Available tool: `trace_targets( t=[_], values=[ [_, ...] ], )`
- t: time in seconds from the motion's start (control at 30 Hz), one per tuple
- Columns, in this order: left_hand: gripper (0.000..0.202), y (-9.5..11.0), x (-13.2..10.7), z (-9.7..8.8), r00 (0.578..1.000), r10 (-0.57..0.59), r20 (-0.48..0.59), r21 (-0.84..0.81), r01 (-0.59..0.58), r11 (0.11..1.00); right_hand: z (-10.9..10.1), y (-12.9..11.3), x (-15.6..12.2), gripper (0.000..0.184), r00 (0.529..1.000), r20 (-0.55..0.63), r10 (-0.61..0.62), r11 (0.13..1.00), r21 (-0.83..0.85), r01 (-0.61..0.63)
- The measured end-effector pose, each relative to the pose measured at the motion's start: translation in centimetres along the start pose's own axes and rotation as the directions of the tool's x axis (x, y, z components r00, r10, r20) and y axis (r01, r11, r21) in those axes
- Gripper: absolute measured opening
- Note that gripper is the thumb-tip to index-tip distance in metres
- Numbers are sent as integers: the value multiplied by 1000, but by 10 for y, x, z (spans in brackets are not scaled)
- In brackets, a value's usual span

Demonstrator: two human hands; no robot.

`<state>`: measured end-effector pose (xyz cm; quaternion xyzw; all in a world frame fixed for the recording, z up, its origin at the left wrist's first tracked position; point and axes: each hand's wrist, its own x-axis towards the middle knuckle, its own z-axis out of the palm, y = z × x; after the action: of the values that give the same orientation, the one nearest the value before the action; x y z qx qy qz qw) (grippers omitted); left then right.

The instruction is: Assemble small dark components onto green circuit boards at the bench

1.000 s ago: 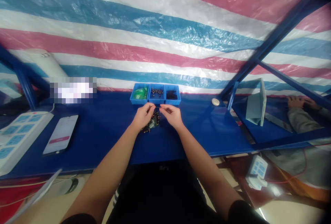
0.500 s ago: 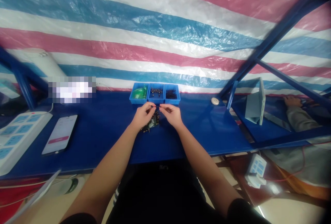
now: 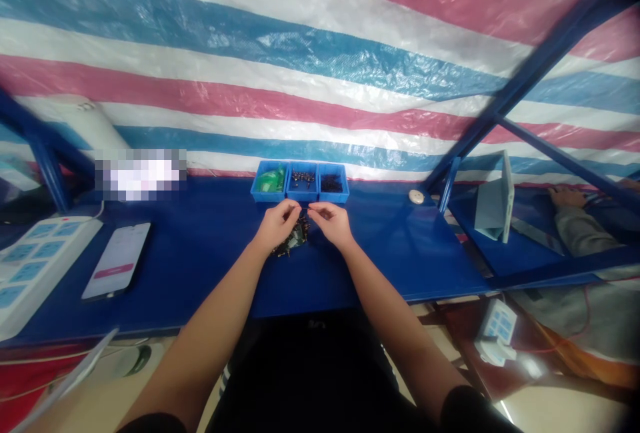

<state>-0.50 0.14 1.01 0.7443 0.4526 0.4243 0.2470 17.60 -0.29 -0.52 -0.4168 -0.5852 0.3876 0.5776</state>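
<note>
1. My left hand (image 3: 277, 225) is nearly closed, thumb and forefinger pinched together at the tips, seemingly on one end of a thin dark piece (image 3: 305, 207)
2. My right hand (image 3: 334, 223) faces it the same way, tips pinched at the other end; the piece is too small for me to say what it is
3. With so little to grip, it could slip if I squeeze unevenly or pull at a slant, and my own fingers hide most of it
4. If it drops, it could land in the heap of small parts (image 3: 291, 241) just below on the blue table (image 3: 200, 253), and be hard to pick out
5. That heap lies close beside my left hand, so a careless sweep might scatter it
6. Just beyond my fingertips stand three in a row: the left bin (image 3: 263, 197) with a green bag (image 3: 271, 181), the middle bin (image 3: 303, 196) with brassy bits (image 3: 303, 178), the right bin (image 3: 335, 197) with dark bits (image 3: 331, 184)
7. Farther out, a phone (image 3: 116, 261) lies on my left
</note>
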Motion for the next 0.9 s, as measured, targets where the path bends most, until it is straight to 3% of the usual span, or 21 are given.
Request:
trace_targets(
  t=[0.37,0.53,0.9],
  values=[
    [23,0,0,1,998,56,-31,-20,-56,998,-1,-1,0,26,1000,5,-20,1000,7,20],
    [26,1,0,-1,999,39,1,0,-39,999,0,-1,0,28,1000,10,0,1000,-2,0],
    [28,0,0,2,999,26,-35,-2,-26,1000,-1,-5,0,31,1000,7,19,999,-30,-19]
  ],
)
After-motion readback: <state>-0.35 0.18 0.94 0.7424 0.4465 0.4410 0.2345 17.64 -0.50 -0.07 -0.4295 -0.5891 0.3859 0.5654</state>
